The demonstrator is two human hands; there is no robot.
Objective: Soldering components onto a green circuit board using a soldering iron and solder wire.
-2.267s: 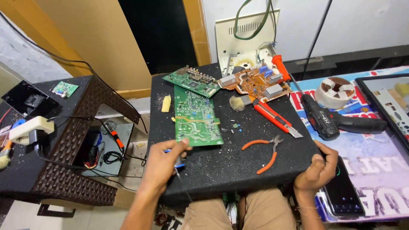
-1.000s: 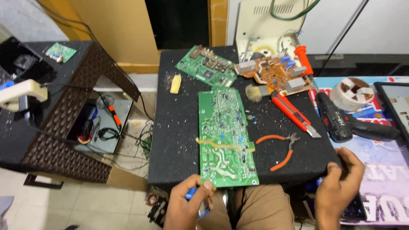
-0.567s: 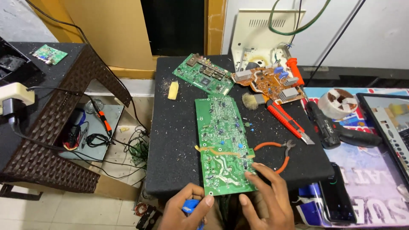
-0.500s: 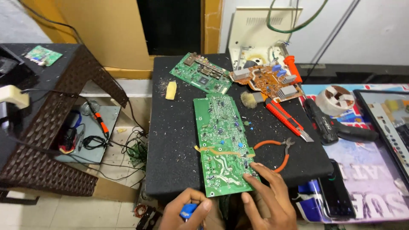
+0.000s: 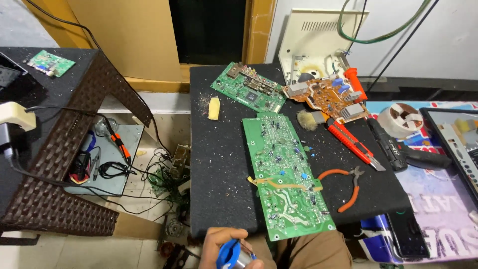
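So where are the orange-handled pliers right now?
Head view: the orange-handled pliers lie on the black table, right of the long green circuit board, below the red utility knife.

The left hand (image 5: 225, 244) grips a blue-and-silver tool (image 5: 234, 255) at the near edge of the black tabletop (image 5: 219, 169). A long green circuit board (image 5: 287, 174) lies flat just beyond it. Orange-handled pliers (image 5: 346, 187) rest just beside the board's right edge.

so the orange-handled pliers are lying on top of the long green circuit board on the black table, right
Not quite. In the head view the orange-handled pliers lie on the black table itself, just to the right of the long green circuit board, not on top of it. What does cross the board is a strip of tan tape.
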